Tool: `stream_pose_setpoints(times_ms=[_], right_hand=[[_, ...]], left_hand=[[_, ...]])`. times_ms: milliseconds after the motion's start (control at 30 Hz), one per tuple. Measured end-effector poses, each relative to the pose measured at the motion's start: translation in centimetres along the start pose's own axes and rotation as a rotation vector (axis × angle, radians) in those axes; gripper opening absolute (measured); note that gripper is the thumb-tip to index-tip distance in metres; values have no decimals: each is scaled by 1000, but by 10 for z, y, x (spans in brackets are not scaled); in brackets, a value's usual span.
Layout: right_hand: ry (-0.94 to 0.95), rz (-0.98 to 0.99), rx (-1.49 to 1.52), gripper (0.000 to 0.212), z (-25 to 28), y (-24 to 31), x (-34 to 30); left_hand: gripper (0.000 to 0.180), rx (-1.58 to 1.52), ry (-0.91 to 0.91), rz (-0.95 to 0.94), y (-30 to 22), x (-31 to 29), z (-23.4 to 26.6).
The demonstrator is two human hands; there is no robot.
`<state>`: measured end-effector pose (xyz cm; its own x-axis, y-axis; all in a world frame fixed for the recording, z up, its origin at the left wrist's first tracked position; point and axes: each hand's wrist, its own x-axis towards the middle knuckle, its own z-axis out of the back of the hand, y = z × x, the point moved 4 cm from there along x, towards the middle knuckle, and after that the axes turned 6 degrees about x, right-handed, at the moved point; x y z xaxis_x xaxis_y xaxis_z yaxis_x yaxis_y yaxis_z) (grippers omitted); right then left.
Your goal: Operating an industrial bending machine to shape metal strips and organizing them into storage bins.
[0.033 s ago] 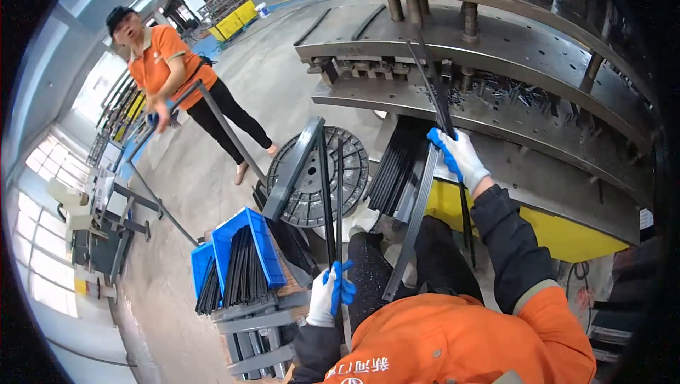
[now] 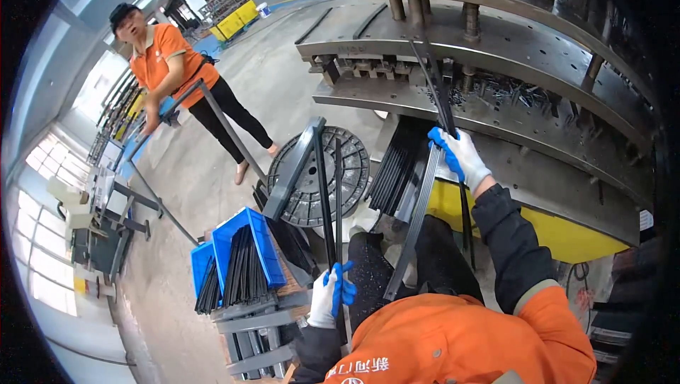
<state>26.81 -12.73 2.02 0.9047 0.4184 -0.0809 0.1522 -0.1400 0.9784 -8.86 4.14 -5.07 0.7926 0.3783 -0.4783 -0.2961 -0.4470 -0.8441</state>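
Head view, and here at lower centre the white-and-blue-gloved left hand [image 2: 328,297] is wrapped around long, thin black strips [image 2: 325,203] slanting up the frame! Right of centre, the white-and-blue-gloved right hand [image 2: 462,159] grips slender dark bars [image 2: 444,104], their tops pointing toward upper right. Lower left, blue plastic bins [image 2: 265,251] hold a batch of black lengths [image 2: 242,267]. Beyond, mid-frame, a round dark slotted reel [image 2: 355,172]; upper right, a stacked-plate steel press [image 2: 524,38]; upper left, an orange-shirted co-worker [image 2: 164,57].
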Motion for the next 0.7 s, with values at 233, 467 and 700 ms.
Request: stream_pose_setpoints(times_ms=[233,467,700], right_hand=[[49,-32,-5,27,-4,-6,-11],[182,-87,145,27,-31,7,-46],[268,200,349,28,-21,81,-90]], left_hand=[[38,-117,-8,-98,6,5,3],[28,26,-106,-93,7,27,-4],[22,85,-176,-76,0,20,-7]])
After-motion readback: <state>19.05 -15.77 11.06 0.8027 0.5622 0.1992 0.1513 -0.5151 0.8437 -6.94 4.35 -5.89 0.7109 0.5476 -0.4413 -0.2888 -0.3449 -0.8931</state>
